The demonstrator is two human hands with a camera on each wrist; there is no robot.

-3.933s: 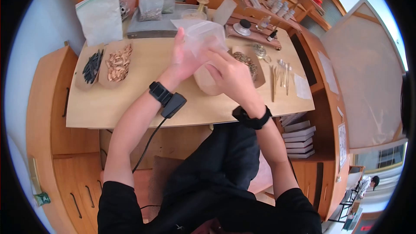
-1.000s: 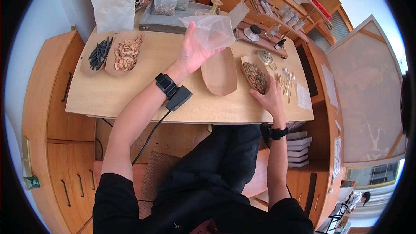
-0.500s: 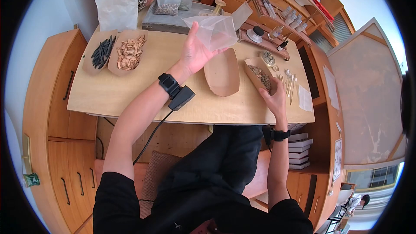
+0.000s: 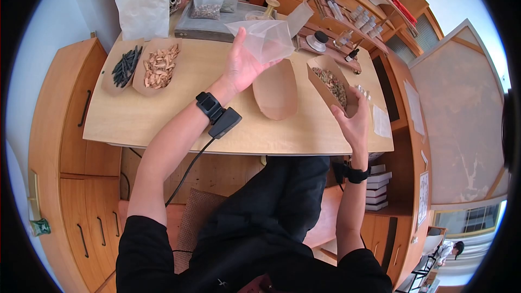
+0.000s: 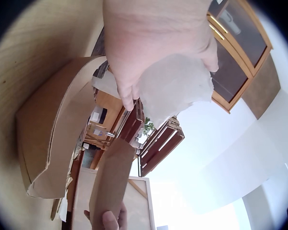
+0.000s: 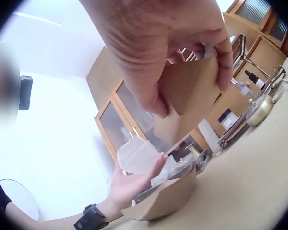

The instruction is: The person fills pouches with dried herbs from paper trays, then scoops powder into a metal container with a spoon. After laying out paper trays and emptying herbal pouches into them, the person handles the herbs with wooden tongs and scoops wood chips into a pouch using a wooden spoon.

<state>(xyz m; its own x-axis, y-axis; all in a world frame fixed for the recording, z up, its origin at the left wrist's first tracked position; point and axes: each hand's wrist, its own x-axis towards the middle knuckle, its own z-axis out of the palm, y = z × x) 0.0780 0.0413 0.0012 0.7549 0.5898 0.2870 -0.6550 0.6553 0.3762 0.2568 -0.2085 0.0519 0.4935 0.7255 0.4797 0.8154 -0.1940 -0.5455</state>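
Observation:
My left hand (image 4: 242,69) holds a translucent white bag (image 4: 269,44) above the desk, thumb on one side and fingers on the other. The bag's mouth is spread wide; the left wrist view shows the bag (image 5: 175,86) within the hand's curve. My right hand (image 4: 354,123) grips the near end of a brown paper tray (image 4: 321,90), thumb on one side wall and fingers on the other. Mixed dried herbs (image 4: 332,84) lie in this tray, which is raised off the desk. Below the left hand, a second paper tray (image 4: 275,95) has a bare bottom.
Paper trays of dark sticks (image 4: 126,68) and pale wood slices (image 4: 160,65) stand at left. Behind are a zip bag (image 4: 144,8), a grey box (image 4: 217,30) and a wooden rack (image 4: 325,49) with bottles. A white sheet (image 4: 382,122) lies at right.
The left hand has picked up its cupped hold alone, the right hand letting go of the bag. The right hand has taken the herb tray, lifted it and moved it right.

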